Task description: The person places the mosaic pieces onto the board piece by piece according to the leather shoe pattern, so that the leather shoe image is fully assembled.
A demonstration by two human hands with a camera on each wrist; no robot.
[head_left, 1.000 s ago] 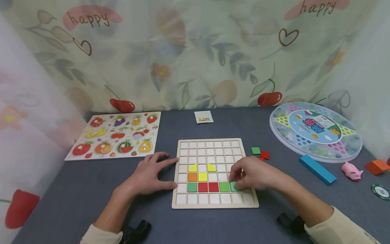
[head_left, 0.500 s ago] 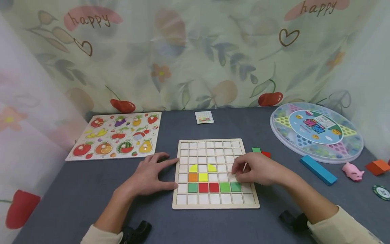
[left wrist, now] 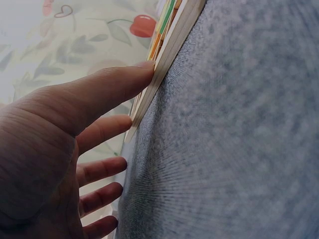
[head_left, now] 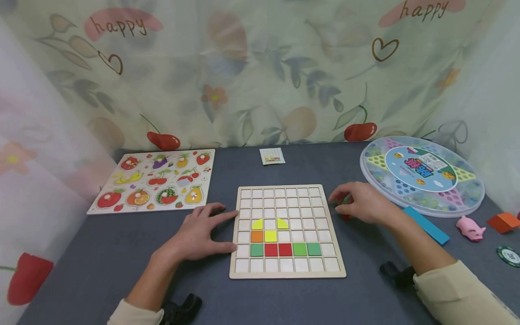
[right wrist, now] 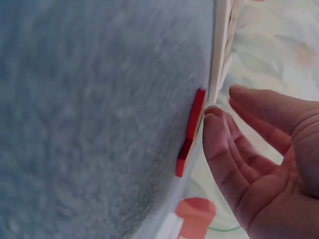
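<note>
A wooden grid board [head_left: 287,276] lies flat on the table with white cells. Set into it are two yellow quarter-round tiles, an orange tile [head_left: 257,236], a yellow square tile [head_left: 270,236] and a row of green and red tiles [head_left: 278,249]. At the board's left edge, my left hand [head_left: 191,234] rests with thumb and index finger straight against the wooden side. My right hand [head_left: 361,203] hovers over loose tiles right of the board, thumb apart from the bent fingers. Beneath its fingertips, red tiles [right wrist: 196,114] show in the right wrist view; a green one is mostly hidden.
A small pattern card [head_left: 272,156] lies behind the board. The fruit puzzle board [head_left: 152,180] is at left. On the right are a round game board [head_left: 422,174], a blue block [head_left: 430,228], a pink pig [head_left: 470,228], an orange block [head_left: 503,222] and a chip [head_left: 508,256].
My right hand has left the green tile at the right end of the row, moving up and right off the board to the loose tiles. The left hand stays put.
</note>
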